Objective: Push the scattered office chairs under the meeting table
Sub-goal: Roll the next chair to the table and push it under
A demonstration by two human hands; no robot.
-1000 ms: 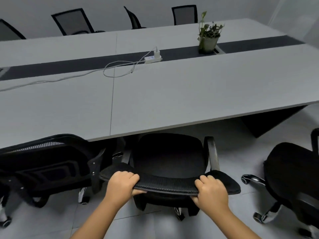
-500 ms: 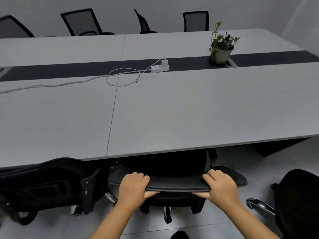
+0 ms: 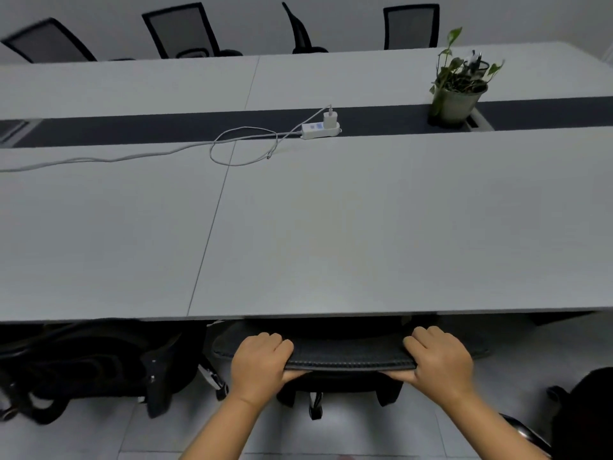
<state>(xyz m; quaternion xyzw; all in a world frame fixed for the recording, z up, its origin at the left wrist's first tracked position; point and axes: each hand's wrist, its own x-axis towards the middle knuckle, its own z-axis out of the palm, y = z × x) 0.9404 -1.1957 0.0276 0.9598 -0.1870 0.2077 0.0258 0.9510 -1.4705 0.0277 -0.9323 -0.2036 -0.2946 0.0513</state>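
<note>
A black office chair (image 3: 348,356) stands right at the near edge of the long grey meeting table (image 3: 331,227). Its seat is hidden under the tabletop; only the top of its mesh backrest and part of its base show. My left hand (image 3: 262,363) grips the backrest's top edge on the left. My right hand (image 3: 438,360) grips the same edge on the right. Another black chair (image 3: 93,366) sits tucked under the table to the left. A third black chair (image 3: 583,413) stands out on the floor at the lower right, cut off by the frame.
Several black mesh chairs (image 3: 180,29) line the table's far side. On the table lie a white power strip (image 3: 320,129) with a looped cable (image 3: 242,146) and a potted plant (image 3: 459,88). Grey tiled floor (image 3: 365,429) lies below my arms.
The chair in my hands has rolled forward until its seat and armrests went under the table. I have stepped closer, so the table fills more of the view.
</note>
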